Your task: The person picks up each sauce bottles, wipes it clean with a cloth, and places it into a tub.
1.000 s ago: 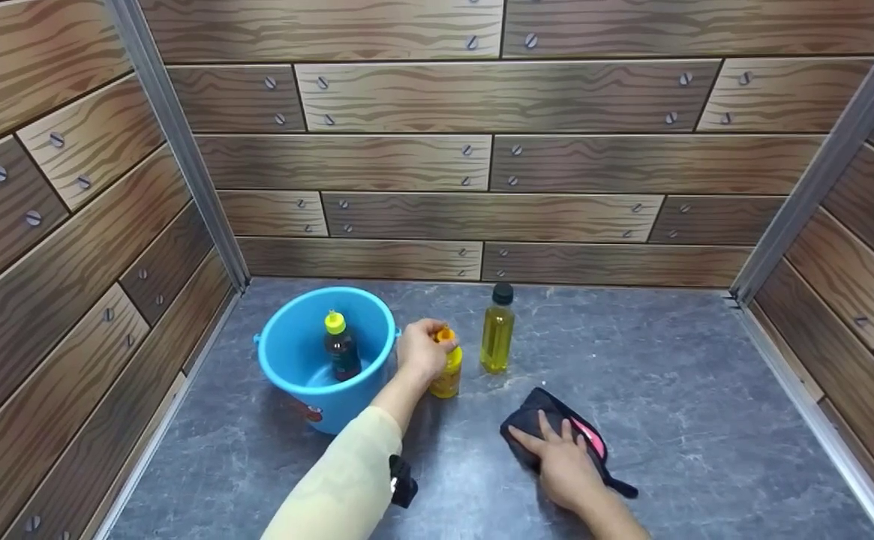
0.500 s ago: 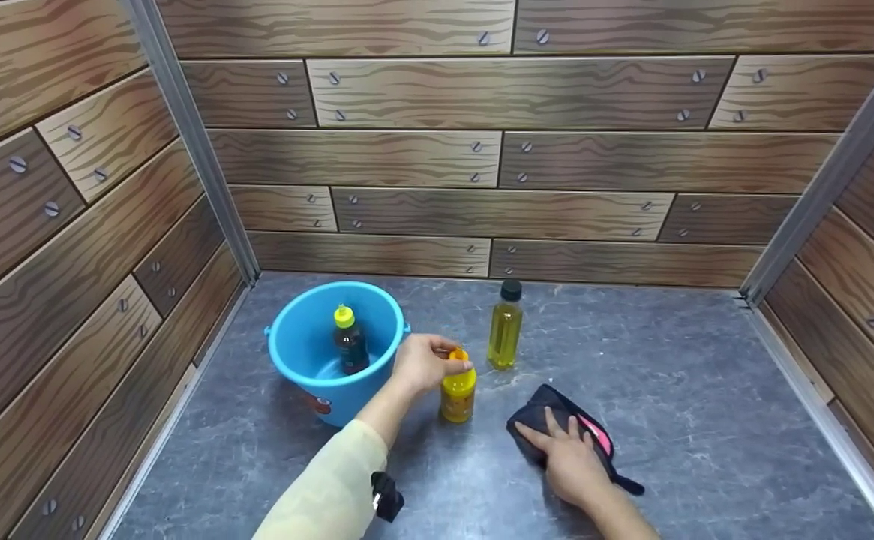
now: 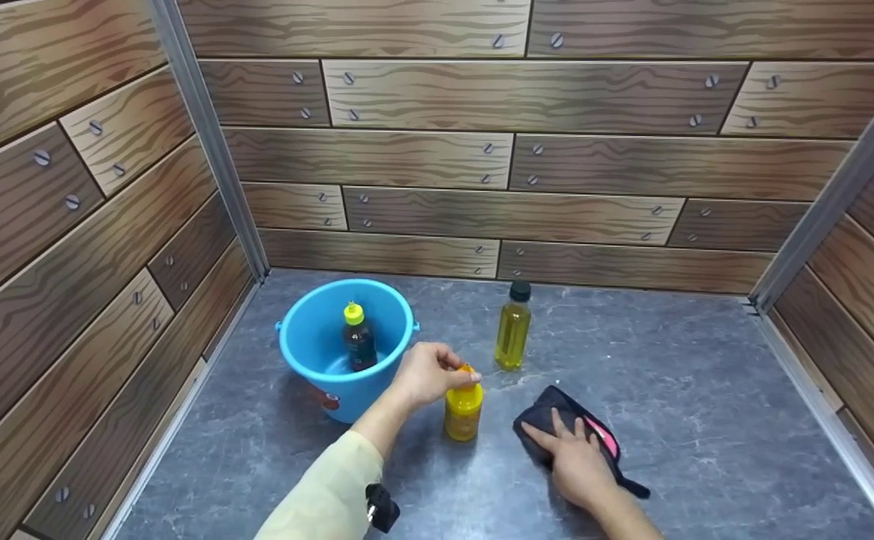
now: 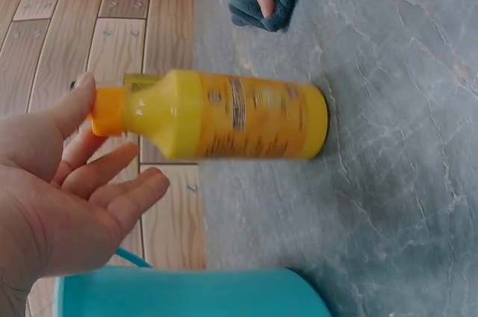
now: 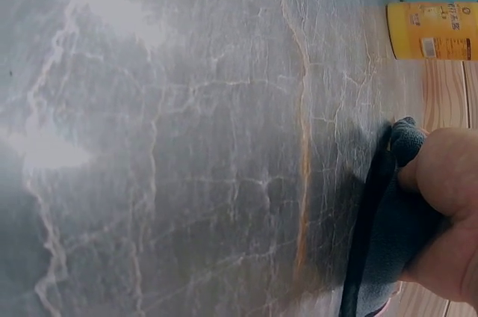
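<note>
My left hand (image 3: 425, 375) pinches the orange cap of a yellow squeeze bottle (image 3: 464, 412) between thumb and fingers. In the left wrist view the bottle (image 4: 239, 117) stands upright, its base at the grey tabletop, its printed label toward the camera. Lower right, my right hand (image 3: 578, 465) rests with spread fingers on a folded dark cloth (image 3: 549, 409) with black edging, a pink patch and a strap. The right wrist view has the thumb pressing on that cloth (image 5: 396, 235); the other fingers are mostly hidden there.
A blue bucket (image 3: 305, 364) stands left of the yellow bottle, with a dark bottle with a yellow cap (image 3: 360, 345) inside. Behind the yellow bottle and to its right is a black-capped bottle of yellow oil (image 3: 512, 334). Wood-patterned walls (image 3: 421, 161) enclose the table.
The yellow bottle has come toward me in my left hand, away from the bucket and the oil bottle. My right hand stays on the cloth. The head view has shifted slightly.
</note>
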Demonstrator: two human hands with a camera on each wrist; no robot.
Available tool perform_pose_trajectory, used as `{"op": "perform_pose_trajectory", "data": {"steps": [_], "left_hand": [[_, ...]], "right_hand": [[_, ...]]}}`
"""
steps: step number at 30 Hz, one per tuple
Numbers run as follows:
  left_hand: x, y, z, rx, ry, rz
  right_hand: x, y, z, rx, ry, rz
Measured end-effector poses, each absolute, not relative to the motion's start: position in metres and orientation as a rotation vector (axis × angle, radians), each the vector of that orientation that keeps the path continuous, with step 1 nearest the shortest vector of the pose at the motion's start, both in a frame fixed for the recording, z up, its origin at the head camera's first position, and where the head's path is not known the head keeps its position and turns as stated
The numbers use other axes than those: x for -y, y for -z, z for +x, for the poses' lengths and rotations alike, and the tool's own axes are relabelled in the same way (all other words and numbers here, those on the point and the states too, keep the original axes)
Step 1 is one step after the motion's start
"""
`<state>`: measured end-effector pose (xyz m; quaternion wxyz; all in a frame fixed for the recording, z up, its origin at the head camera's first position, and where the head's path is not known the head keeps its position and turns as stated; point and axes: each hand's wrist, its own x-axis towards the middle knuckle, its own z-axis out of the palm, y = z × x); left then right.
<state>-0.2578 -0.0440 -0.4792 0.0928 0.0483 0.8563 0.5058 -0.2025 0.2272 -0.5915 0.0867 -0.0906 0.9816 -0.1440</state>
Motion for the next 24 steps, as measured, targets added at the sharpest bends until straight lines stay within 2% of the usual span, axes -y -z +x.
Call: {"op": "perform_pose_trajectory", "data": {"steps": [7,14,24], "left_hand": [[0.046,0.483,-0.259,-2.426,-1.530,0.198],[0.042,0.482,-0.261,-2.446,-1.506,0.198],[0.039,0.482,-0.259,-2.502,-1.514,0.221]], "right_hand": [[-0.228,0.597,-0.198,-3.012,0.521,-0.274],[-0.224,0.597,-0.182,-3.202,0.823,-0.406],[-0.197,0.590,-0.169,-3.385,1.054,-0.915]]}}
